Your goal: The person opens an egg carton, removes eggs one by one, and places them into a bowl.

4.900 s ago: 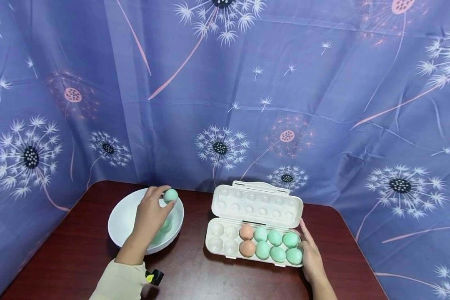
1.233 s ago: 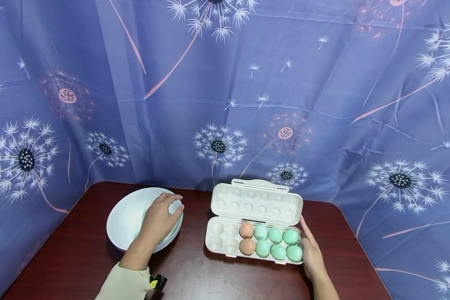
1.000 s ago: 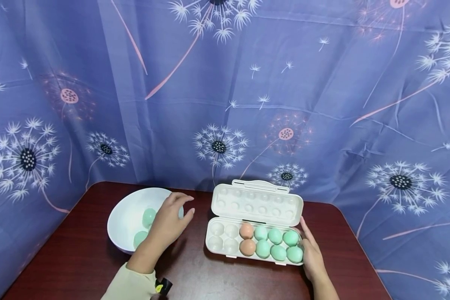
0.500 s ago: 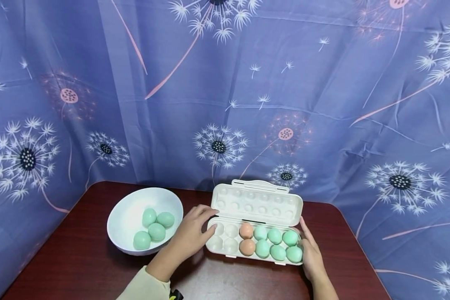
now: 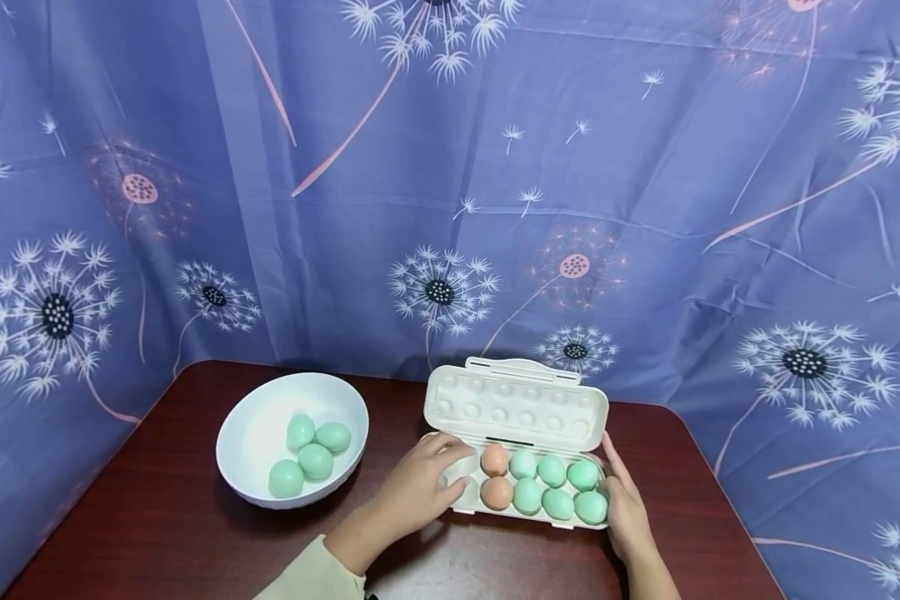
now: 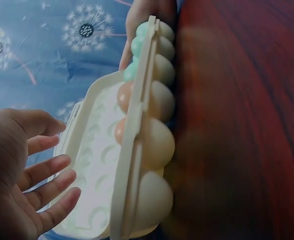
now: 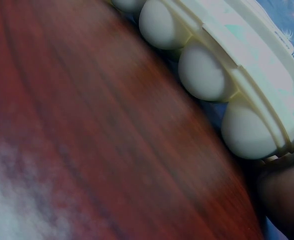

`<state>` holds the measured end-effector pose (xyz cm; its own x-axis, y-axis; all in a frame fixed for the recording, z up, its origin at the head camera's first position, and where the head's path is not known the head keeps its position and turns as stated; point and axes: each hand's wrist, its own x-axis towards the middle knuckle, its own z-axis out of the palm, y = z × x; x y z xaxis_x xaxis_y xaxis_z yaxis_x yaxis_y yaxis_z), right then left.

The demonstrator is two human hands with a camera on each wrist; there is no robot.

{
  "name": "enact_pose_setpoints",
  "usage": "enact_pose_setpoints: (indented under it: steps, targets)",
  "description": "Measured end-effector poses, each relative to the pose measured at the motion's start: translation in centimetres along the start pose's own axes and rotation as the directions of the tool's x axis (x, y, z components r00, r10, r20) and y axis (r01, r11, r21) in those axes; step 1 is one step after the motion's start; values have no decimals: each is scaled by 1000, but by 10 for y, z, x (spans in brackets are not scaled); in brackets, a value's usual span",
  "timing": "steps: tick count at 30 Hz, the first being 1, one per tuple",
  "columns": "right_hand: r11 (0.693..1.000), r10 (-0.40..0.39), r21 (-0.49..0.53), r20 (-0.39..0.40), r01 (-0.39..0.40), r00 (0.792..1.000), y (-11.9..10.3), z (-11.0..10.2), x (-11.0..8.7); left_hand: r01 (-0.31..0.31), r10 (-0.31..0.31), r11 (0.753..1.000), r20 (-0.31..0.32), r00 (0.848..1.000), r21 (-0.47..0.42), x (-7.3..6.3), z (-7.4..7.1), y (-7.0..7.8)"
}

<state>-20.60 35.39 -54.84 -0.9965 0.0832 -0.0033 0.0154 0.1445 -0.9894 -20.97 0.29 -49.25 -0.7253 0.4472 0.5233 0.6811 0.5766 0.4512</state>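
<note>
A white plastic egg carton (image 5: 516, 407) lies on the table with its lid raised. Two brown eggs (image 5: 497, 493) and several pale green eggs (image 5: 557, 503) fill its cups from the middle to the right end. Over the left-end cups hovers my left hand (image 5: 422, 487), fingers spread and holding nothing; the left wrist view also has its fingers (image 6: 57, 185) apart beside the carton. My right hand (image 5: 628, 517) grips the carton's right end, though its far fingers are partly hidden. Several green eggs (image 5: 315, 461) lie in the white bowl (image 5: 243, 429) at left.
The dark red-brown wooden table (image 5: 157, 500) carries both bowl and carton. Behind it hangs a blue curtain (image 5: 330, 275) printed with dandelions, close to the table's back edge.
My left hand put a green egg into the bowl and let go, then moved right to the carton's left end. My right hand stays on the carton.
</note>
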Motion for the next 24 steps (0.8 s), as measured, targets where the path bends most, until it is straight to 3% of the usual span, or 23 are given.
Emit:
enact_pose_setpoints:
  steps: [10,14,24]
  targets:
    - [1000,6,0,1,-6,1000,0,1,0,-32,30,999,58,998,32,6,22,9]
    - [1000,-7,5,4,7,1000,1,0,0,-49,46,997,55,997,56,8,30,13]
    - [999,41,0,-5,-41,999,-2,0,1,-64,54,992,84,995,110,10,45,17]
